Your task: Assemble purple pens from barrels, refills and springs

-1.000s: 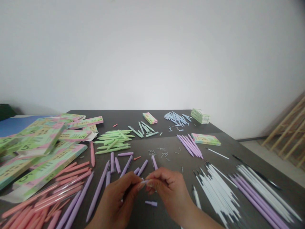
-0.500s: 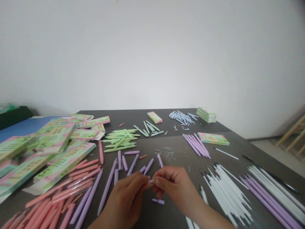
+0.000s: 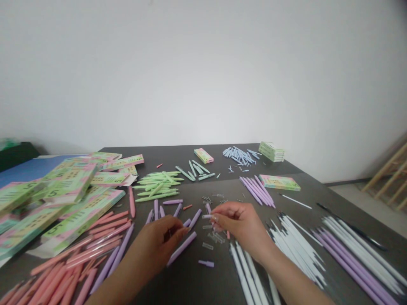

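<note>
My right hand (image 3: pixel 240 226) pinches a small pale purple pen part (image 3: pixel 207 216) between thumb and fingertips. Lower and to the left, my left hand (image 3: pixel 155 241) hovers with curled fingers and a gap between thumb and forefinger; it appears to hold nothing. By its fingertips lie several purple pen barrels (image 3: pixel 195 219), and another purple barrel (image 3: pixel 182 249) rests alongside the thumb. Clear plastic pieces (image 3: pixel 208 245) are scattered below my right fingertips. A short purple tip piece (image 3: pixel 206 263) lies between the two hands, nearer to me.
Pink barrels (image 3: pixel 60 279) and printed cardboard boxes (image 3: pixel 82 220) cover the left side. Green pens (image 3: pixel 159 184) lie farther back, blue parts (image 3: pixel 240 155) beyond them. White refills (image 3: pixel 295 245) and long purple barrels (image 3: pixel 349 262) spread on the right.
My hands, together before, have separated. The left has moved left towards the purple barrels; the right has gone slightly up with the small part. Clear pieces and white refills are now uncovered.
</note>
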Demonstrator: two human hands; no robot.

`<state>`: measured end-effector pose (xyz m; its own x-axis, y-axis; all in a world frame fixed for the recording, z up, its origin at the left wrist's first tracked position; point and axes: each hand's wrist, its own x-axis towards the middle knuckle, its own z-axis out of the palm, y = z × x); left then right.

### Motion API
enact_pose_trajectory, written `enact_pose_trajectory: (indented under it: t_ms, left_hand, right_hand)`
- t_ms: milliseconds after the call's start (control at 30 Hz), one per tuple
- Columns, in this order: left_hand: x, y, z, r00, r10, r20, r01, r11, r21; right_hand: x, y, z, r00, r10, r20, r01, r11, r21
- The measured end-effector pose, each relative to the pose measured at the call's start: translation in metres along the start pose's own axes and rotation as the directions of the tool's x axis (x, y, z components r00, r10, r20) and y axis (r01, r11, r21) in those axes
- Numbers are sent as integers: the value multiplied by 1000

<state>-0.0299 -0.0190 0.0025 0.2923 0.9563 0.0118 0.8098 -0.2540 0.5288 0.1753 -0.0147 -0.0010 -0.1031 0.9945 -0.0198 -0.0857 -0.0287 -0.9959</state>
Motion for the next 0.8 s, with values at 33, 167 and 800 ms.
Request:
enact_pose_trajectory:
  t_ms: [33,167,800]
  left_hand:
    - [0,0,-1,1000,-19,25,18,999,42]
    - [-2,-6,10,993,2,114,-18,991,134]
    - [0,-6,-8,886,3,464,464,29,-885]
  right_hand:
    - [1,-1,-3,1000,-1,-15,1,1000,-9]
    - [3,-1,-10,999,-28,-34,27,999,-28]
    - [-9,-17,-4,999,25,42,-30,992,127]
